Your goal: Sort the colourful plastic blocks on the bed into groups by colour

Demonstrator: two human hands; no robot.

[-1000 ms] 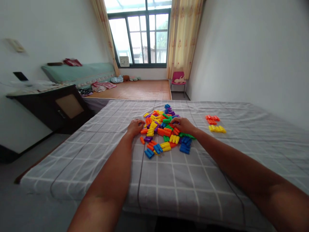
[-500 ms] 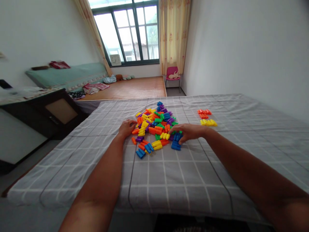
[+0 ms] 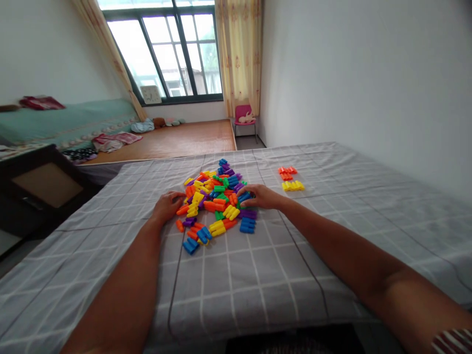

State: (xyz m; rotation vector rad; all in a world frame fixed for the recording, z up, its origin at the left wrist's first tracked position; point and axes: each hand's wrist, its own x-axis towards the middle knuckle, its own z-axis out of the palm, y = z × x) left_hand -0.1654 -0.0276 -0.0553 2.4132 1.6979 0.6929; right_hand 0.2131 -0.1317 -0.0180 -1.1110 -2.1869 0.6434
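Observation:
A heap of plastic building blocks (image 3: 209, 205) in orange, yellow, green, blue and purple lies on the grey checked cloth. At the heap's left edge rests my left hand (image 3: 166, 207), open with fingers loosely bent beside an orange block (image 3: 182, 210). My right hand (image 3: 261, 197) is over the right side of the heap, thumb and fingers closed on a blue block (image 3: 244, 197). Just below it lie a purple block (image 3: 249, 214) and another blue block (image 3: 247, 225) on the cloth. The fingers partly hide the blocks behind them.
Orange blocks (image 3: 286, 173) and yellow blocks (image 3: 293, 186) lie apart from the heap, to the right. Beyond the cloth-covered table (image 3: 236, 275) are a bed (image 3: 191, 137), a pink chair (image 3: 243, 115) and a window. A dark cabinet (image 3: 40, 191) stands at left, a white wall at right.
The view has turned right. My right hand has moved slightly farther away over the heap with a blue block, uncovering a purple one. My left hand has stayed by the heap's left edge.

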